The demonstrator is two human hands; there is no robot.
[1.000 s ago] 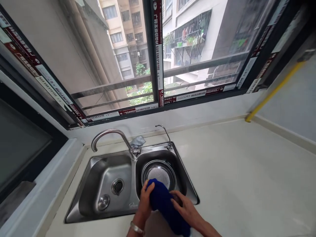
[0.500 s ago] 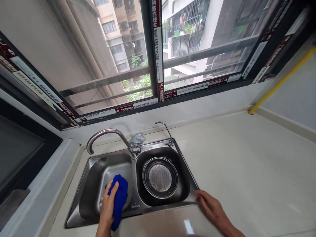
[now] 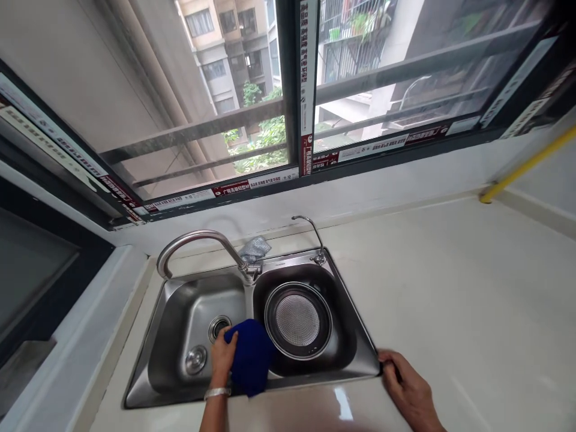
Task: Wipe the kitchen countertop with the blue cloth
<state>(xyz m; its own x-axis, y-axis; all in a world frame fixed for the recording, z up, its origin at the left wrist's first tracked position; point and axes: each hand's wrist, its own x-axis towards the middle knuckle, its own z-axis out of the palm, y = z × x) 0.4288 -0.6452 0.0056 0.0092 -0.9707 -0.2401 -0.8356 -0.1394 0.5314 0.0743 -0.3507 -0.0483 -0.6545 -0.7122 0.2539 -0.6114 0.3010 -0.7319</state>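
Observation:
My left hand (image 3: 224, 358) pinches a blue cloth (image 3: 250, 358), which hangs over the front of the divider between the two basins of the steel sink (image 3: 366, 355). The cloth hides the divider's lower part. In the right basin lies a round dark pan (image 3: 299, 321) with a pale dimpled centre and a few drops on its rim. At the sink's front right corner, my right hand (image 3: 405, 384) is closed, thumb against curled fingers. Something dark shows at its fingertips; I cannot tell whether it is held or is the sink's edge.
A curved faucet (image 3: 198, 235) arches over the left basin, and a thin tap (image 3: 310, 228) stands behind the right one. A grey mesh cloth (image 3: 255, 248) lies behind the sink. A loose drain strainer (image 3: 196, 360) sits beside the drain (image 3: 219, 327). Pale countertop (image 3: 450, 288) extends right.
My left hand has moved right with the blue cloth, which now hangs spread wider and reaches the divider. The strainer and drain have come into sight. My right hand stays by the sink corner.

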